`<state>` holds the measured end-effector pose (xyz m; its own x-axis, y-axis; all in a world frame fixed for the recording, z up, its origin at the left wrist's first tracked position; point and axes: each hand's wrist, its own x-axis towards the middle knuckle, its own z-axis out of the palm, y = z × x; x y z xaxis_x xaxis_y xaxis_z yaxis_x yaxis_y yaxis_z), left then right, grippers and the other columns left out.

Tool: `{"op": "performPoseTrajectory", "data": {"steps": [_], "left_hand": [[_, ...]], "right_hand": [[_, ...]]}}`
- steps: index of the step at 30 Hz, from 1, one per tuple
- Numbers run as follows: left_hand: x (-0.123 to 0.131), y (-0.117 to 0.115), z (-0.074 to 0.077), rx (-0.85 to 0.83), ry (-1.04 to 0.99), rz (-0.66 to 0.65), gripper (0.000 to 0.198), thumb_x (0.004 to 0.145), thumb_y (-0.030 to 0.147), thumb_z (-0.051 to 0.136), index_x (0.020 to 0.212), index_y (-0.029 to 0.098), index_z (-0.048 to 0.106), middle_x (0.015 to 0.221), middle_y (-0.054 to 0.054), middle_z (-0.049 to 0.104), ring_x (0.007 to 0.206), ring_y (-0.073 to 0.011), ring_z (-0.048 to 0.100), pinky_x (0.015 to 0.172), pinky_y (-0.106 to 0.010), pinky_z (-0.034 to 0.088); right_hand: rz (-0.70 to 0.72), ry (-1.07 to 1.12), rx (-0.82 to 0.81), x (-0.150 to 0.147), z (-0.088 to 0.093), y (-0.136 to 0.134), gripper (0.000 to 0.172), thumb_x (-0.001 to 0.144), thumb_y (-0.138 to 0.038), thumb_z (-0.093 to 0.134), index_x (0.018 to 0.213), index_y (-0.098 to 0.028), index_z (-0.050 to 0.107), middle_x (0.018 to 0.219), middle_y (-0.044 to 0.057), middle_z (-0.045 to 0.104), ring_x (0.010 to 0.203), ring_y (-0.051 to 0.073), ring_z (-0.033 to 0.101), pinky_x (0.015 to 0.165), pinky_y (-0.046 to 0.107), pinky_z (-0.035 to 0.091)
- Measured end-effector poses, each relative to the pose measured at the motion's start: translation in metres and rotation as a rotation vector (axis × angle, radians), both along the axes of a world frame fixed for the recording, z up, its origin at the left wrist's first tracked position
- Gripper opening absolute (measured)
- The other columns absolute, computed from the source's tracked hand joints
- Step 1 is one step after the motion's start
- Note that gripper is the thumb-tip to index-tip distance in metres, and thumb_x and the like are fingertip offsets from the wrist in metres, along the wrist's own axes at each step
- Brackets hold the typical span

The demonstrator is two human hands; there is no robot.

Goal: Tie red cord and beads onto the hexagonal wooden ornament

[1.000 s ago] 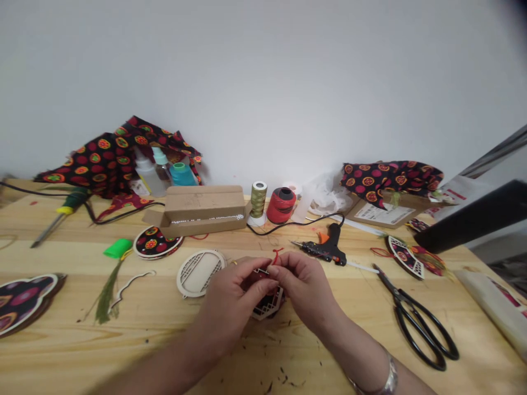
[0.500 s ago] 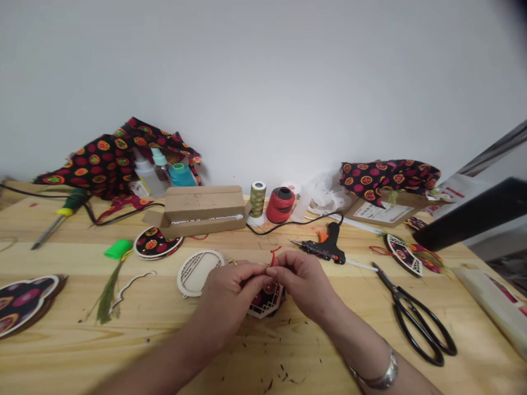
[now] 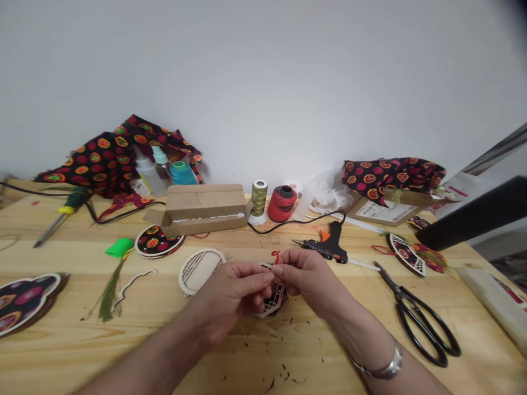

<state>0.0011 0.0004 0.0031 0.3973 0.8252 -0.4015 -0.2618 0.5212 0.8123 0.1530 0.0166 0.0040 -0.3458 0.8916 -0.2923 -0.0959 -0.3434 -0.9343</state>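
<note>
Thumb and forefinger of my right hand [image 3: 307,281] are closed in a pinch on a red cord [image 3: 276,255], whose end curls up above the fingers. My left hand [image 3: 236,291] is also pinched, its fingertips meeting the right ones at the cord; exactly what lies between them is hidden. Below and between both hands is a lattice-edged wooden ornament [image 3: 275,300] backed with dark patterned fabric, partly covered by my fingers. Left of it lies a pale round wooden frame [image 3: 201,269] with lattice bands, partly behind my left hand.
Black-handled scissors [image 3: 415,315] and a glue gun [image 3: 325,246] lie to the right. Behind stand an open cardboard box [image 3: 206,203], a green thread spool [image 3: 259,200] and a red one [image 3: 282,204]. A green tassel [image 3: 110,288] and fabric-covered ornament [image 3: 28,302] lie left.
My left hand has rolled slightly, uncovering more curled fingers. The ornament beneath has tilted, and the cord's end curls more. Both hands stay pinched together.
</note>
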Motion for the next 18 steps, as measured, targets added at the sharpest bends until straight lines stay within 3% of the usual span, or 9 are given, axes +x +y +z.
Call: {"op": "performPoseTrajectory", "data": {"steps": [4, 10, 18], "left_hand": [[-0.0011, -0.0011, -0.001, -0.081, -0.126, -0.021, 0.017, 0.07, 0.022, 0.063, 0.057, 0.011, 0.062, 0.049, 0.003, 0.049, 0.044, -0.0055, 0.039, 0.045, -0.019, 0.032], [-0.002, -0.0002, 0.0001, -0.077, -0.069, 0.003, 0.019, 0.069, 0.022, 0.065, 0.055, 0.01, 0.061, 0.05, 0.003, 0.049, 0.041, -0.0022, 0.028, 0.037, -0.017, 0.011], [0.0004, -0.0029, -0.0012, -0.015, 0.037, 0.058, 0.013, 0.067, 0.023, 0.065, 0.06, 0.012, 0.063, 0.048, 0.004, 0.05, 0.037, -0.0015, 0.029, 0.037, -0.019, 0.01]], "right_hand": [[0.014, 0.086, -0.041, 0.0011, -0.0032, 0.0002, 0.018, 0.065, -0.025, 0.067, 0.063, -0.012, 0.055, 0.052, -0.002, 0.056, 0.041, 0.004, 0.044, 0.038, 0.015, 0.03], [0.02, 0.067, -0.023, 0.0002, -0.0006, 0.0002, 0.019, 0.064, -0.026, 0.068, 0.063, -0.013, 0.055, 0.048, -0.005, 0.052, 0.037, 0.003, 0.039, 0.036, 0.015, 0.027], [0.015, -0.023, 0.018, -0.0012, 0.0055, -0.0008, 0.022, 0.063, -0.029, 0.068, 0.06, -0.013, 0.053, 0.048, -0.005, 0.052, 0.037, 0.003, 0.038, 0.036, 0.015, 0.027]]}}
